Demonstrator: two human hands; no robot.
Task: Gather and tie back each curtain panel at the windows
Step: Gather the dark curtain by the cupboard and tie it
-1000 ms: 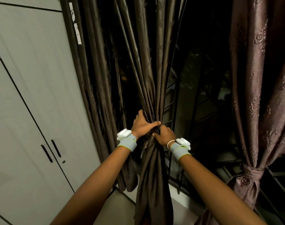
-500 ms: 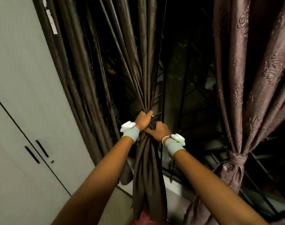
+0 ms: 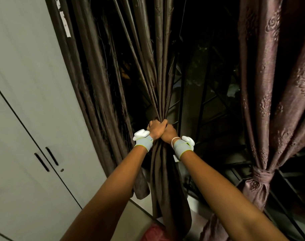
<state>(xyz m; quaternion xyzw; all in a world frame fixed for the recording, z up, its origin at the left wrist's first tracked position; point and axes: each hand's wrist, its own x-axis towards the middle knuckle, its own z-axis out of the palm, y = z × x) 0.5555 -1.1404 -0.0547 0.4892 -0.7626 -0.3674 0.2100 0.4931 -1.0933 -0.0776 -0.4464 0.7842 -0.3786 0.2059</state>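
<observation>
Left hand: my left hand is wrapped round the gathered neck of the dark curtain, fingers curled over the bunch, knuckles up.
Right hand: my right hand grips the same bunch just beside and slightly under the left; the two hands touch.
Dark curtain: straight ahead of me, folds fanning upward from my grip and a loose tail hanging below it down to the sill; another part of it hangs ungathered to the left, by the wardrobe.
Tie: I cannot tell whether any tie is round the bunch; my hands cover that spot.
Pink curtain: the pink curtain on the right is cinched low with a knot.
Window: the grille shows between the two curtains.
Wrists: a grey band on each.
</observation>
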